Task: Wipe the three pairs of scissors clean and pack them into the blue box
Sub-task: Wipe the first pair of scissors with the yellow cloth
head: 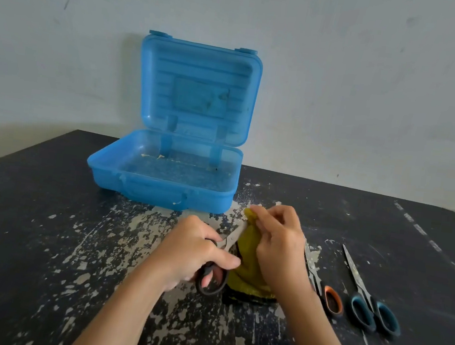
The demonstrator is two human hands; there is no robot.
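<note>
Black scissors (227, 241) gripped by the handles in our left hand (193, 250), right hand (277, 247) pinching the yellow cloth (246, 266) round the blades. Orange pair (332, 299) and blue pair (361, 294) lie just right, blue box (161, 193) open behind.

**1 camera on the head**

It looks forward and down from the person's head. The left hand (197, 251) and right hand (277, 249) are very near, low in the middle. The table (43, 236) spreads below; the blue box (161, 193) and wall (372, 89) sit farther back.
</note>
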